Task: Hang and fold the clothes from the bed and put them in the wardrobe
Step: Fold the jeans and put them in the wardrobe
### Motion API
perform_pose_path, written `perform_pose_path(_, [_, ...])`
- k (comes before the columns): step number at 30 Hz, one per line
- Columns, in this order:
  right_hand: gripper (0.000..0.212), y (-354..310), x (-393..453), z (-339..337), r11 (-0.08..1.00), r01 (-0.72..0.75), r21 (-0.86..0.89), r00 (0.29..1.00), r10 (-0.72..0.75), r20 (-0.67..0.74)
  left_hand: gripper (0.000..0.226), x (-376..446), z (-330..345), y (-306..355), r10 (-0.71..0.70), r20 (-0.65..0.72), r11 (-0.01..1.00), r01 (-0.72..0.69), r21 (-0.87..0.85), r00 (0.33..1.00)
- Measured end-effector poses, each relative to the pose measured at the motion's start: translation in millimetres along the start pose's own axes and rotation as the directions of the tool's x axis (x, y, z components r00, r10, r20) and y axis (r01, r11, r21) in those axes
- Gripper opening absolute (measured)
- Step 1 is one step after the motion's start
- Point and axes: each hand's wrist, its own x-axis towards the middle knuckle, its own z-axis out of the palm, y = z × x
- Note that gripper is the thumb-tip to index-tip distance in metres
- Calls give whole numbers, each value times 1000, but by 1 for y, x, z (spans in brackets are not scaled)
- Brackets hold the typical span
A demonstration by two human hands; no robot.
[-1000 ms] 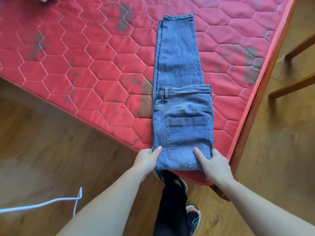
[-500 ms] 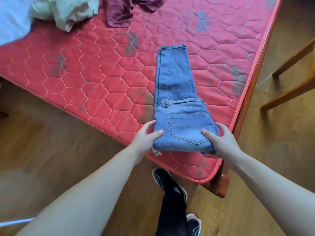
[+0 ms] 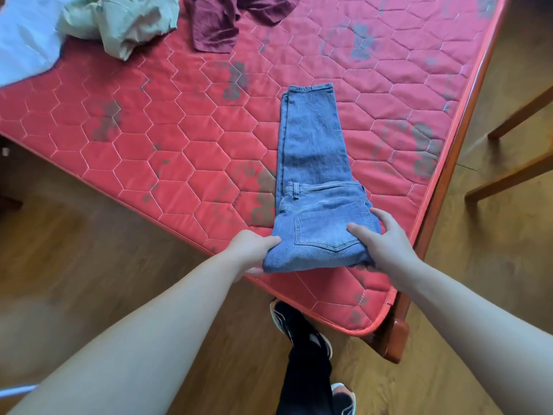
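Bright soft daylight, wide-angle edge distortion

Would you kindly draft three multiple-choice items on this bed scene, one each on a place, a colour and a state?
1. Where do the jeans lie?
A. near the mattress corner closest to the person
B. on the floor
C. under the crumpled clothes

2. What colour is the garment at the top middle?
A. yellow
B. dark red
C. black

3. What are the hands doing?
A. both hang idle
B. only one touches the jeans
C. both grip the folded end

Answers:
1 A, the jeans run from mid-mattress to that corner.
2 B, its cloth is maroon.
3 C, the left hand and right hand each curl round a side of the fold.
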Motion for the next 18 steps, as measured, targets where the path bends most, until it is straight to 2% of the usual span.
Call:
perform_pose_path(2, [59,5,2,0,1000,-1,-16,1000,1,3,17,8,5,2,12,-37,996,-15,-92,999])
perform_pose_path(4, [60,11,4,0,999,-1,-38,1000,1,-2,10,12,10,4,-41,37,968,49,-244,998])
perform_pose_path(6, [62,17,4,-1,998,-2,-65,1000,3,14,12,15,15,1,-88,108,942,118,-313,990])
perform_pose_path(9, [61,23,2,-4,997,-10,-70,999,13,42,23,20,22,-5,-59,120,944,95,-316,991])
perform_pose_path(12, [51,24,4,-8,997,-26,-72,998,30,46,63,24,22,-10,-7,73,923,34,-384,997])
perform_pose_path(15, [42,25,7,-12,996,-13,-94,999,18,51,74,22,20,-13,77,142,913,-12,-408,987])
perform_pose_path(18, [47,29,2,-17,977,-10,-212,997,25,72,88,19,28,-24,154,188,931,-79,-356,970])
